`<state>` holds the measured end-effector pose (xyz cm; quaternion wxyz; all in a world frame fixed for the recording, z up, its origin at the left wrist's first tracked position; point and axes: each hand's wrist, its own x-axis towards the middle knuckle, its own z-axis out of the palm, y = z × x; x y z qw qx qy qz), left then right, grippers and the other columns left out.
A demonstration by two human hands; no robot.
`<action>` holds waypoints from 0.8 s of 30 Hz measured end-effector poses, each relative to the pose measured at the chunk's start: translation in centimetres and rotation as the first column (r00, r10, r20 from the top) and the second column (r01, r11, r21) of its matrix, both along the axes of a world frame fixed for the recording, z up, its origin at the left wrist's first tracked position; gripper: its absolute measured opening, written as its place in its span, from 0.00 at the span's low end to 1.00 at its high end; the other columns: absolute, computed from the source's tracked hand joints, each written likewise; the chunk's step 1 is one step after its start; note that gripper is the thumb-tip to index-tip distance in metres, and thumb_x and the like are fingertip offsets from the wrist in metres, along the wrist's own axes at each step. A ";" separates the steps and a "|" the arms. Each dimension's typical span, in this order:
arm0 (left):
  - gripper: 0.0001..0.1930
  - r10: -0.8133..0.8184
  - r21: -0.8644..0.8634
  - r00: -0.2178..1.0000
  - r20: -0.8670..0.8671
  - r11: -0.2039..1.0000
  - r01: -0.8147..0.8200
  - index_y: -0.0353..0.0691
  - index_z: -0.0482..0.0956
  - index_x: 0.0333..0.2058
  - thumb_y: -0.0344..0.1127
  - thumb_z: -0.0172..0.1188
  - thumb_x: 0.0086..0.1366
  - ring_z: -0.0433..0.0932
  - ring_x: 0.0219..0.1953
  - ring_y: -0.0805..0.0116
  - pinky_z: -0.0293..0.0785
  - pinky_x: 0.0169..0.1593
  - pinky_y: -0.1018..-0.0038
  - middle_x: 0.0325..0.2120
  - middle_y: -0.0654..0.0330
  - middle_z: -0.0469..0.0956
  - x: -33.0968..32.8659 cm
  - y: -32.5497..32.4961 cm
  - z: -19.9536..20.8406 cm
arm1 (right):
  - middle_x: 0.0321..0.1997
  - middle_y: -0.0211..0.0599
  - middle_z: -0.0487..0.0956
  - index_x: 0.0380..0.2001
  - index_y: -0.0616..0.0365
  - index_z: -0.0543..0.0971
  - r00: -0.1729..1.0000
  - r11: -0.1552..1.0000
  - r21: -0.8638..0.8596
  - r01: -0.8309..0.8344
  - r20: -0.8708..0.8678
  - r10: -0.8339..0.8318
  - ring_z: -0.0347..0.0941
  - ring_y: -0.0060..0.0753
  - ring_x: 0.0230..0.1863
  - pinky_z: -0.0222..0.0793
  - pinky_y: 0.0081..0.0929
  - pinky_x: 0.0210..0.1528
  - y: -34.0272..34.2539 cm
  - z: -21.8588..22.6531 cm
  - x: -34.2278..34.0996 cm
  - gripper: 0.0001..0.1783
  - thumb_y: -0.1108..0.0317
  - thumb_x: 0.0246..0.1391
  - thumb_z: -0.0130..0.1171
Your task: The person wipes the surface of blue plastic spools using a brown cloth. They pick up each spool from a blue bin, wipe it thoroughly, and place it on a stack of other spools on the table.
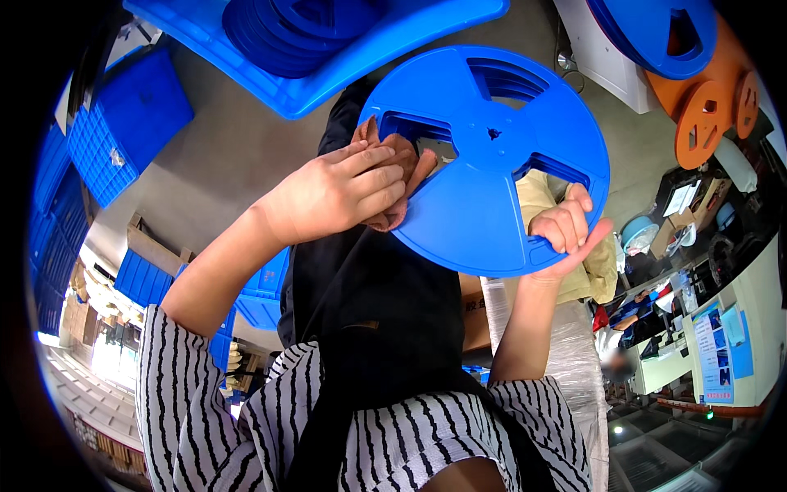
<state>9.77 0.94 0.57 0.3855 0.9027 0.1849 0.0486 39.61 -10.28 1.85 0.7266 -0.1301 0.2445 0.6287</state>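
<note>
A stack of round blue plastic reels with wedge-shaped openings is held up in front of me. My right hand grips the near right rim, its fingers hooked through an opening and the thumb along the outer edge. In my left hand is a bunched brown cloth, closed in the fingers and pressed against the left rim of the reels beside another opening. Part of the cloth is hidden behind my fingers.
More blue reels sit on a blue tray at the far side. Blue crates stand at left. Orange reels and a blue reel are at far right. Plastic-wrapped material lies right of my lap.
</note>
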 end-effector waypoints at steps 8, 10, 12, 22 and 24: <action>0.16 0.088 0.095 0.996 0.002 0.992 -0.088 0.38 0.78 0.42 0.33 0.62 0.53 0.76 0.52 0.58 0.79 0.50 0.67 0.43 0.59 0.77 -0.3 -0.1 -0.4 | 0.21 0.27 0.68 0.42 0.57 0.65 0.998 0.999 -0.017 -0.043 0.047 0.044 0.64 0.21 0.21 0.61 0.22 0.27 1.0 -0.1 -0.4 0.22 0.51 0.60 0.57; 0.16 0.097 0.110 0.995 0.007 0.989 -0.097 0.38 0.78 0.41 0.34 0.63 0.53 0.77 0.51 0.59 0.79 0.49 0.67 0.43 0.59 0.77 -0.6 -0.2 -0.2 | 0.20 0.27 0.69 0.42 0.57 0.65 0.982 0.993 -0.062 -0.104 0.151 0.112 0.66 0.21 0.22 0.64 0.21 0.28 1.4 0.3 -0.5 0.20 0.55 0.59 0.59; 0.15 0.100 0.130 0.995 0.004 0.987 -0.099 0.38 0.78 0.41 0.34 0.63 0.53 0.77 0.51 0.59 0.80 0.49 0.67 0.43 0.59 0.77 -0.7 -0.2 0.0 | 0.21 0.27 0.69 0.42 0.57 0.65 0.980 0.992 -0.031 -0.122 0.156 0.126 0.67 0.21 0.23 0.64 0.22 0.29 1.5 0.2 -0.6 0.21 0.54 0.59 0.59; 0.16 0.141 0.087 0.990 0.016 0.986 -0.142 0.39 0.78 0.41 0.35 0.64 0.53 0.77 0.51 0.58 0.77 0.52 0.64 0.43 0.59 0.77 -1.4 -0.8 -0.5 | 0.15 0.22 0.62 0.41 0.56 0.66 0.993 0.996 0.031 -0.087 0.087 0.084 0.59 0.17 0.16 0.54 0.19 0.22 1.9 -0.3 -1.4 0.24 0.46 0.59 0.55; 0.16 0.149 0.112 0.989 0.006 0.982 -0.149 0.40 0.78 0.41 0.36 0.65 0.52 0.77 0.51 0.58 0.77 0.53 0.64 0.43 0.60 0.77 -1.6 -0.6 -0.5 | 0.14 0.21 0.61 0.40 0.55 0.65 0.992 0.995 0.036 -0.094 0.083 0.091 0.57 0.16 0.15 0.54 0.18 0.22 2.1 -0.3 -1.7 0.23 0.46 0.59 0.55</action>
